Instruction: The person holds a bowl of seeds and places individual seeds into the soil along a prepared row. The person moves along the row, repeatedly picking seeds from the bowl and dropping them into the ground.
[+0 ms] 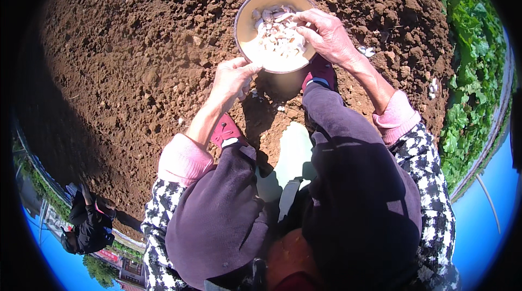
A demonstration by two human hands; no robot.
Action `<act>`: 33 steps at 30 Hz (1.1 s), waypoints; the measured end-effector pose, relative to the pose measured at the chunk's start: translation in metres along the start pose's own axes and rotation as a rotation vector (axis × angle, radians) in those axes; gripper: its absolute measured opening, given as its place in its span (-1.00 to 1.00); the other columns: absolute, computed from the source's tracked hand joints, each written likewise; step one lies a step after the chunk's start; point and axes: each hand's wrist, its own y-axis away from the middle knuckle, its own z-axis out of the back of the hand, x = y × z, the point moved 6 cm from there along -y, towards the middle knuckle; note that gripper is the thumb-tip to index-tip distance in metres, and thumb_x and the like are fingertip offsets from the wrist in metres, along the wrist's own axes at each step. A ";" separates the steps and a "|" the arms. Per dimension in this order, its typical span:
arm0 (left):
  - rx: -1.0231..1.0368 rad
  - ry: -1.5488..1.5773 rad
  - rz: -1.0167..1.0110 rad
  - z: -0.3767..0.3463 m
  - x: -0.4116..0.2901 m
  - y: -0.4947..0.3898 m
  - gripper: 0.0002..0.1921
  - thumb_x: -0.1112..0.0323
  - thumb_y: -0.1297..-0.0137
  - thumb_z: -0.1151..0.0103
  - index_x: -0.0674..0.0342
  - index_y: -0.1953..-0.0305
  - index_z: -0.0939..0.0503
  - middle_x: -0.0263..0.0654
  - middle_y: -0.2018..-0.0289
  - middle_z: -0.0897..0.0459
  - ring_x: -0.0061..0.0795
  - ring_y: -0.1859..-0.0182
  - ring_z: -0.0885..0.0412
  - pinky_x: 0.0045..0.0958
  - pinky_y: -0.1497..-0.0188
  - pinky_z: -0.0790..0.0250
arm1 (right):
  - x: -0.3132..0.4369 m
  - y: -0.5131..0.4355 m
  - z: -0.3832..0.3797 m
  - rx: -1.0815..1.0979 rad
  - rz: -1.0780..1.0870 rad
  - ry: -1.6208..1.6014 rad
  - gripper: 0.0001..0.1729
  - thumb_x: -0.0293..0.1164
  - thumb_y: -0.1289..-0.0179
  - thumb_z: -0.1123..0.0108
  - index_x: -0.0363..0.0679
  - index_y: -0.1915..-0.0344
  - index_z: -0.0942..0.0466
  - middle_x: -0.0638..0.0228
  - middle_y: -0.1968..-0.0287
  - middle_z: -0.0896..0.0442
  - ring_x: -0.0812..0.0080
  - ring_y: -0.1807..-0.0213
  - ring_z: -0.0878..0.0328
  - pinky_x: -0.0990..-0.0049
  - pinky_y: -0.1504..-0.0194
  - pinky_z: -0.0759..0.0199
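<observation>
My left hand (233, 81) grips the near left rim of a round, cream-coloured bowl (247, 32) with a dark edge. Pale garlic cloves (281, 34), some in papery skin, lie heaped inside it. Over the bowl's right side, my right hand (326, 36) reaches in with thumb and fingers at the cloves. A small whitish bit shows between those fingers, but whether they are closed on a clove is unclear. The bowl is above the soil, just beyond my red shoes (226, 130), and partly hides the right one.
Loose brown soil (142, 67) surrounds me, with a few white pieces (366, 51) on it at the right. Leafy green plants (469, 87) border the right side. A pale green object (295, 148) lies between my legs. Another person (91, 225) in dark clothes is at the lower left.
</observation>
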 end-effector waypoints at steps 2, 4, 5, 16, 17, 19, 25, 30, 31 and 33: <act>0.009 0.024 -0.005 -0.002 -0.001 -0.004 -0.79 0.24 -0.26 -0.26 0.20 0.17 -0.61 -0.60 0.69 -0.31 -0.79 0.69 -0.23 -0.67 0.74 -0.04 | 0.002 -0.024 -0.025 0.047 0.034 0.174 -0.74 -0.46 -0.21 -0.16 -0.28 0.09 -0.55 0.17 0.25 -0.57 0.24 0.21 -0.58 0.38 0.13 -0.46; 0.012 0.018 -0.017 -0.002 -0.001 -0.005 -0.80 0.24 -0.25 -0.27 0.20 0.18 -0.61 -0.59 0.68 -0.33 -0.79 0.70 -0.25 -0.67 0.74 -0.05 | -0.004 -0.042 -0.046 0.056 -0.017 0.346 -0.73 -0.34 -0.22 -0.12 -0.28 0.14 -0.54 0.10 0.24 -0.57 0.06 0.15 -0.56 0.21 0.12 -0.43; 0.017 0.030 -0.007 -0.002 0.001 -0.005 -0.80 0.24 -0.25 -0.28 0.20 0.19 -0.62 -0.58 0.68 -0.35 -0.78 0.70 -0.26 -0.67 0.74 -0.06 | -0.004 -0.047 -0.054 0.044 -0.010 0.411 -0.72 -0.31 -0.21 -0.12 -0.29 0.18 -0.53 0.08 0.25 -0.57 0.03 0.15 -0.55 0.18 0.11 -0.42; -0.065 0.071 -0.103 0.012 -0.003 -0.001 -0.81 0.22 -0.25 -0.28 0.20 0.36 -0.58 -0.54 0.68 -0.40 -0.76 0.71 -0.31 -0.67 0.76 -0.09 | -0.011 -0.026 -0.052 0.169 -0.368 -0.561 -0.77 -0.31 -0.26 -0.12 -0.26 0.23 -0.54 0.50 0.47 -0.52 0.65 0.36 -0.50 0.66 0.30 -0.39; -0.137 0.074 -0.188 0.018 -0.010 0.004 -0.82 0.23 -0.25 -0.27 0.20 0.35 -0.58 -0.54 0.68 -0.40 -0.77 0.72 -0.31 -0.67 0.77 -0.09 | -0.010 -0.019 -0.051 0.173 -0.457 -0.800 -0.78 -0.33 -0.22 -0.17 -0.25 0.25 -0.54 0.50 0.49 -0.52 0.69 0.43 -0.45 0.69 0.42 -0.30; -0.225 0.141 -0.267 0.026 -0.019 0.015 -0.84 0.27 -0.26 -0.26 0.22 0.35 -0.58 -0.52 0.66 -0.42 -0.78 0.72 -0.30 -0.69 0.77 -0.07 | -0.001 -0.005 -0.048 0.099 -0.541 -1.243 -0.83 -0.38 -0.17 -0.20 -0.22 0.26 -0.54 0.50 0.49 -0.51 0.79 0.55 -0.31 0.77 0.56 -0.10; 0.149 0.092 -0.476 -0.011 -0.062 0.034 -0.62 0.34 -0.27 -0.23 0.24 -0.11 -0.52 -0.49 0.49 -0.54 -0.84 0.64 -0.32 -0.73 0.69 -0.13 | 0.034 0.016 -0.055 0.422 -0.524 -1.558 -0.63 -0.36 -0.22 -0.12 -0.38 0.03 -0.48 0.06 0.26 -0.66 0.26 0.31 -0.66 0.21 0.21 -0.60; 0.168 0.077 -0.452 -0.019 -0.066 0.036 -0.70 0.32 -0.27 -0.24 0.28 0.01 -0.56 -0.47 0.50 -0.58 -0.84 0.64 -0.33 -0.73 0.67 -0.14 | 0.037 0.023 -0.066 0.490 -0.600 -1.593 -0.65 -0.32 -0.30 -0.11 -0.34 0.03 -0.49 0.17 0.30 -0.66 0.43 0.41 -0.64 0.34 0.28 -0.61; 0.146 0.080 -0.458 -0.019 -0.064 0.036 -0.72 0.33 -0.27 -0.24 0.29 0.04 -0.57 -0.47 0.52 -0.57 -0.84 0.64 -0.33 -0.73 0.68 -0.14 | 0.038 0.024 -0.067 0.499 -0.608 -1.595 -0.65 -0.31 -0.31 -0.11 -0.33 0.03 -0.49 0.19 0.31 -0.65 0.46 0.41 -0.64 0.38 0.30 -0.61; 0.099 0.088 -0.473 -0.015 -0.061 0.035 -0.75 0.33 -0.26 -0.25 0.31 0.10 -0.59 -0.48 0.54 -0.57 -0.85 0.64 -0.33 -0.73 0.69 -0.13 | 0.036 0.023 -0.065 0.423 -0.557 -1.419 -0.67 -0.31 -0.31 -0.13 -0.32 0.04 -0.50 0.24 0.31 -0.65 0.51 0.42 -0.63 0.47 0.32 -0.59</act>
